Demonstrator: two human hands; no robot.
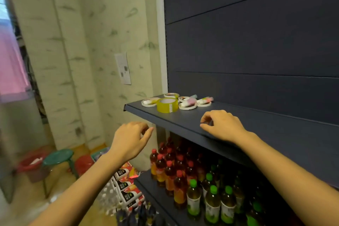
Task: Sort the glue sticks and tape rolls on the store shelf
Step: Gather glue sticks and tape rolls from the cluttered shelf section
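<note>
- The left hand (131,140) is up in the air, just in front of the shelf's front edge. Its fingers (146,133) are bent and a little apart. It holds nothing.
- The right hand (222,124) rests on the dark shelf (256,121), near the front edge. Its fingers (206,118) are curled in loosely. They pinch nothing.
- The tape and glue lie at the left end of the same shelf, farther back than both hands. No hand touches them.
- A fat yellow tape roll (167,105) stands at the front of the pile.
- Flat white tape rolls (188,106) lie just beside it and behind it.
- Little glue sticks (205,100) with pink and white colors lie on top of some white rolls. They are tipped on their sides.
- The wall behind the shelf is made of dark panels (256,42).
- On the shelf below stand bottles with red caps (169,170) and bottles with green caps (212,202).
- To the left is a pale wall (82,42) with green marks. A green stool (57,158) stands on the floor, with a red tub (30,165) near it.
</note>
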